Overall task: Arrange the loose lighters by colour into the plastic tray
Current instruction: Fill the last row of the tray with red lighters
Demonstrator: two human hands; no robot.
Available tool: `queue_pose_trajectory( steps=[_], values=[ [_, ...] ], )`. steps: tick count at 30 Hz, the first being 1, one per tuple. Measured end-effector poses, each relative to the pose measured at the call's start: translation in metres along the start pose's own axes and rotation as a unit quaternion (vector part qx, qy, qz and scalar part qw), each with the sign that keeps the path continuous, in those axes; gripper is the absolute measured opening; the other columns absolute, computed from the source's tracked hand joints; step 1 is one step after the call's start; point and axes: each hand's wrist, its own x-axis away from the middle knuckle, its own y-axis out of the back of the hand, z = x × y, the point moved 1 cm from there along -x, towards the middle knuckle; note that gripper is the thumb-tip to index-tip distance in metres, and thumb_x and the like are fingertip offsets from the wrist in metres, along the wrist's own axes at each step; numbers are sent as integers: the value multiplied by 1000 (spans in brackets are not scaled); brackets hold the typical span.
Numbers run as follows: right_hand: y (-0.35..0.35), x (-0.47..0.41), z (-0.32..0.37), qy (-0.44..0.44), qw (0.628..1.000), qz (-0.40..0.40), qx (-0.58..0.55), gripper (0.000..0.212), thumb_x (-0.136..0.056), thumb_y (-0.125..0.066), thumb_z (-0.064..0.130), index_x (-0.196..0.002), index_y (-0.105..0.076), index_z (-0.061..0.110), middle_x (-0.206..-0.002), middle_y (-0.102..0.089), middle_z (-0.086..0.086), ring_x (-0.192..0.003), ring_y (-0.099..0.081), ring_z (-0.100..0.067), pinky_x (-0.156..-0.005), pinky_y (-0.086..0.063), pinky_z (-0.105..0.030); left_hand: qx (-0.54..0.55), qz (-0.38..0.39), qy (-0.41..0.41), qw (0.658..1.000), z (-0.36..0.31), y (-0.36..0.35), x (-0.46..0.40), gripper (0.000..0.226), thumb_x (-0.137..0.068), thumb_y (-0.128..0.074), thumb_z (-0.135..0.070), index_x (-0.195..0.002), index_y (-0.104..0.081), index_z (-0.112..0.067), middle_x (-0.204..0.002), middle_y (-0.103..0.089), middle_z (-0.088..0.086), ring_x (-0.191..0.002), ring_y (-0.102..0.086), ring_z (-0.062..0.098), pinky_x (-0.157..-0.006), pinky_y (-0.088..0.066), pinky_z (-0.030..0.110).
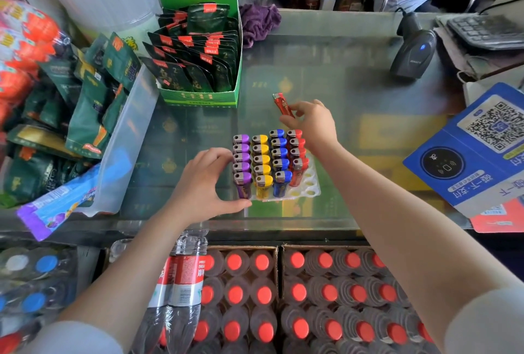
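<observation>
A white plastic tray [309, 183] sits on the glass counter, holding upright lighters in colour columns: purple [242, 157], yellow [261, 159], blue [279, 155] and red [297, 152]. Several holes at the tray's near right corner show bare. My left hand [205, 183] grips the tray's left side, thumb at its front edge. My right hand [310, 123] is just beyond the tray, pinching a loose red lighter [281, 103] by its base, its metal head pointing away.
A green display box of dark packets [198, 69] stands beyond the tray to the left. A barcode scanner [414, 52] and a blue QR-code stand [482, 149] are on the right. Snack bags fill a clear bin [127, 138] at left. Bottled water crates [283, 297] lie below the counter.
</observation>
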Motion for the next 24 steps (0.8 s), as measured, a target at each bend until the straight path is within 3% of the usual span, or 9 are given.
queue_pose_trajectory(
  steps=[6, 9, 12, 15, 17, 19, 21, 24],
  values=[
    [13, -1, 3, -15, 999, 32, 25, 22, -73, -60, 6, -91, -70, 14, -92, -70, -14, -88, -62, -32, -81, -53, -39, 7, -1, -1, 1000, 1, 0, 0, 75, -54, -58, -66, -116, -49, -24, -116, -46, -10, -107, -34, 4, -87, -28, 30],
    [23, 9, -5, 27, 993, 22, 113, 16, -74, -55, 2, -79, -69, 6, -81, -69, -20, -78, -63, -36, -70, -54, -36, 8, -3, 1, 1000, 1, 0, 0, 76, -54, -58, -66, -117, -50, -23, -117, -47, -8, -110, -36, 9, -87, -28, 30],
    [37, 32, -19, 43, 990, 1, 131, 10, -76, -56, 4, -82, -64, 5, -83, -66, -19, -78, -60, -36, -66, -46, -33, 10, -4, 5, 1000, -1, 0, 1, 77, -53, -57, -66, -117, -48, -24, -117, -47, -8, -109, -37, 10, -87, -30, 31],
    [63, 69, -27, 2, 999, -44, -24, 11, -74, -68, 9, -84, -63, 6, -80, -69, -8, -75, -62, -21, -64, -45, -25, 9, 0, 10, 1000, -2, 0, 1, 78, -54, -56, -68, -118, -46, -26, -117, -45, -9, -109, -35, 9, -89, -30, 33],
    [75, 98, -22, -11, 980, -43, -194, 11, -74, -71, 6, -83, -64, 4, -75, -72, 2, -70, -65, -2, -61, -45, -10, 1, 3, 10, 1000, -1, -1, 2, 78, -54, -54, -68, -119, -45, -25, -119, -45, -8, -112, -35, 11, -90, -31, 33],
    [75, 122, -21, -19, 958, -10, -286, 9, -73, -70, -1, -81, -65, -1, -65, -72, 14, -65, -64, 7, -62, -45, -5, -2, 5, 12, 1000, -1, -1, 2, 78, -55, -56, -69, -120, -44, -26, -121, -45, -7, -113, -36, 12, -92, -32, 36],
    [66, 136, -23, -28, 953, 19, -301, 10, -72, -72, -1, -79, -64, 0, -64, -72, 15, -66, -66, 2, -64, -49, -10, 0, 7, 17, 1000, -2, 0, 2, 76, -58, -61, -65, -121, -44, -26, -122, -45, -6, -114, -36, 13, -94, -32, 38],
    [53, 143, -22, -12, 974, 18, -224, 15, -69, -77, 9, -72, -62, 12, -72, -72, 1, -63, -64, -5, -60, -48, -17, -1, 9, 20, 1000, -3, -1, 2, 73, -61, -68, -59, -122, -45, -25, -125, -45, -5, -116, -35, 14, -96, -33, 41]
  ],
)
